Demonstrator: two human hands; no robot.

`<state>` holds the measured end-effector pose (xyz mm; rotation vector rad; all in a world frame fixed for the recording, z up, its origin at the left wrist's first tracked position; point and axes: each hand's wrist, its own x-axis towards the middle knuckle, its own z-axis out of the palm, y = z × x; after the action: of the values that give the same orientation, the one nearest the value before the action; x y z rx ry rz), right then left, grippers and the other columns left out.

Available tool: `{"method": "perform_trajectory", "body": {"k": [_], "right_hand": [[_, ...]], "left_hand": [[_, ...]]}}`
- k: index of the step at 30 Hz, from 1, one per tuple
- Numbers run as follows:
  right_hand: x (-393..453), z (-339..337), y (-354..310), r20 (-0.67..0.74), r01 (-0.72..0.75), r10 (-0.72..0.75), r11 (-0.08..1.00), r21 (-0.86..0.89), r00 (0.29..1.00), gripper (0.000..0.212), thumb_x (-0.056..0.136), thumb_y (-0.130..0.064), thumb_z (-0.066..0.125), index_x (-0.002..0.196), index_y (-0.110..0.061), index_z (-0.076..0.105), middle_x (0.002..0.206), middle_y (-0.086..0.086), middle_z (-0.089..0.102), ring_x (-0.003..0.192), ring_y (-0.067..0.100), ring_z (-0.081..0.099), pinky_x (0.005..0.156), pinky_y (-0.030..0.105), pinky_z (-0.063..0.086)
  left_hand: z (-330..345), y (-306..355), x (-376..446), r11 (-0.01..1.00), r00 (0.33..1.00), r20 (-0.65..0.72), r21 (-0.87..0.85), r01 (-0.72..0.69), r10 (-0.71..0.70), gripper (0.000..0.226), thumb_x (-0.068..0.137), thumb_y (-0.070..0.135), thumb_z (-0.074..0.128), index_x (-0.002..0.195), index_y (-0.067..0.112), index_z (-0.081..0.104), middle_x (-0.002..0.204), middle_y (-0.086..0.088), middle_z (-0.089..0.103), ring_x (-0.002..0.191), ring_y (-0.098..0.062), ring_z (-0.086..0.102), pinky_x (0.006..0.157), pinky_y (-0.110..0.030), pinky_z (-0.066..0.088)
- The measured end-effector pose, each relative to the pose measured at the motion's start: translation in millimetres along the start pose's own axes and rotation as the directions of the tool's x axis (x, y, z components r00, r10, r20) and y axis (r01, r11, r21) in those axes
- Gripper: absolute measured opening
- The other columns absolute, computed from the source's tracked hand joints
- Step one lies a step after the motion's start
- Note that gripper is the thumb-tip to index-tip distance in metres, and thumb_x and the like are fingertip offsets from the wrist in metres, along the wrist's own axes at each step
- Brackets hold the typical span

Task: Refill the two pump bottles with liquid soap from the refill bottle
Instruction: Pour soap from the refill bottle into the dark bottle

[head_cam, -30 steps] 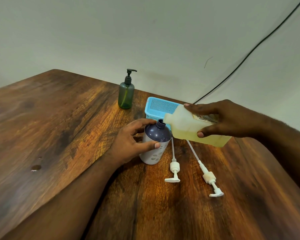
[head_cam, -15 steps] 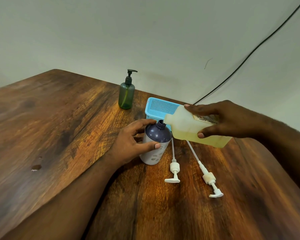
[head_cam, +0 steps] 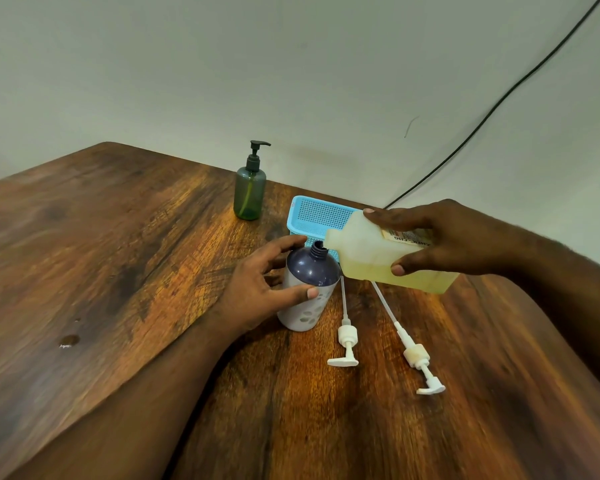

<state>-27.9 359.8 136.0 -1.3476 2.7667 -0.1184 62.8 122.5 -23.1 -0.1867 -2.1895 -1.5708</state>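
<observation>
Head view is showing me the refill bottle (head_cam: 378, 252) lying nearly on its side in the air, its long axis running right to left with the mouth end aimed at the open threaded neck of the dark-topped pump bottle (head_cam: 309, 289), which is standing upright on the wooden table (head_cam: 118, 258). I am judging the refill bottle as fairly light, since the yellowish soap is pooling only along its lower side; its translucent walls are looking thin and squeezable, and likely slick if soap is running down them, so a grip across the flat body near the label seems right. That is where the right hand (head_cam: 444, 237) is sitting, clamped with fingers over the top and thumb beneath. The left hand (head_cam: 257, 289) is wrapping around the pump bottle, thumb in front and fingers behind, steadying it. I cannot tell whether soap is actually flowing; the mouth itself is hidden against the neck. Two white pump heads are lying on the table in front of the bottles, the nearer one (head_cam: 345, 341) just right of the pump bottle, the longer one (head_cam: 414, 355) beyond it, dip tubes pointing away from me. A blue basket (head_cam: 312, 216) is standing behind the bottles, and a green pump bottle (head_cam: 250, 194), pump fitted, is standing farther back near the wall.
</observation>
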Motion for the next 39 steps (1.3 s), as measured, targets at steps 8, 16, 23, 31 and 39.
{"method": "perform_trajectory", "body": {"k": [8, 16, 23, 31, 39], "right_hand": [[-1, -2, 0, 0.009, -0.001, 0.001, 1.0, -0.004, 1.0, 0.078, 0.08, -0.04, 0.07, 0.141, -0.047, 0.021, 0.148, -0.004, 0.039, 0.115, 0.017, 0.052, 0.082, 0.017, 0.05], [-8, 8, 1, -0.003, -0.027, 0.027, 1.0, 0.009, 1.0, 0.08, 0.076, -0.059, 0.066, 0.134, -0.068, 0.012, 0.149, -0.009, 0.037, 0.115, 0.012, 0.051, 0.082, 0.023, 0.055], [-27, 18, -20, -0.11, -0.145, 0.139, 0.988, -0.043, 0.984, 0.075, 0.085, -0.047, 0.061, 0.144, -0.043, 0.016, 0.143, -0.019, 0.033, 0.1, -0.005, 0.03, 0.066, -0.013, 0.022], [-31, 77, 6, -0.284, -0.084, 0.341, 0.759, 0.646, 0.896, 0.075, 0.068, -0.042, 0.081, 0.133, -0.039, 0.044, 0.118, -0.021, 0.057, 0.105, 0.005, 0.058, 0.067, 0.014, 0.051], [-31, 127, 12, -0.278, 0.053, 0.475, 0.433, 0.9, 0.835, 0.086, 0.062, -0.02, 0.079, 0.133, -0.045, 0.037, 0.119, -0.024, 0.059, 0.107, 0.003, 0.062, 0.078, 0.022, 0.056]], "left_hand": [[-1, 0, 0, 1.0, 1.0, 0.002, -0.006, 0.003, -0.003, 0.085, 0.058, 0.056, 0.075, 0.136, 0.036, 0.047, 0.133, 0.019, 0.053, 0.11, 0.02, 0.048, 0.087, -0.014, 0.045], [1, 1, -2, 0.998, 0.998, -0.004, 0.013, -0.061, 0.061, 0.074, 0.066, 0.049, 0.076, 0.134, 0.029, 0.053, 0.13, 0.018, 0.055, 0.115, 0.006, 0.053, 0.085, -0.007, 0.047], [3, 3, -4, 0.998, 0.998, -0.016, 0.005, -0.068, 0.068, 0.065, 0.071, 0.037, 0.078, 0.132, 0.028, 0.056, 0.128, 0.021, 0.055, 0.117, 0.004, 0.053, 0.086, -0.007, 0.046], [3, 4, -3, 0.998, 0.998, -0.005, 0.009, -0.057, 0.057, 0.067, 0.07, 0.047, 0.073, 0.133, 0.031, 0.054, 0.128, 0.019, 0.056, 0.116, 0.001, 0.055, 0.088, -0.016, 0.049], [5, 3, -3, 0.999, 1.0, -0.014, -0.028, -0.019, 0.019, 0.068, 0.067, 0.05, 0.072, 0.131, 0.036, 0.053, 0.129, 0.021, 0.055, 0.116, 0.002, 0.055, 0.09, -0.017, 0.049]]}}
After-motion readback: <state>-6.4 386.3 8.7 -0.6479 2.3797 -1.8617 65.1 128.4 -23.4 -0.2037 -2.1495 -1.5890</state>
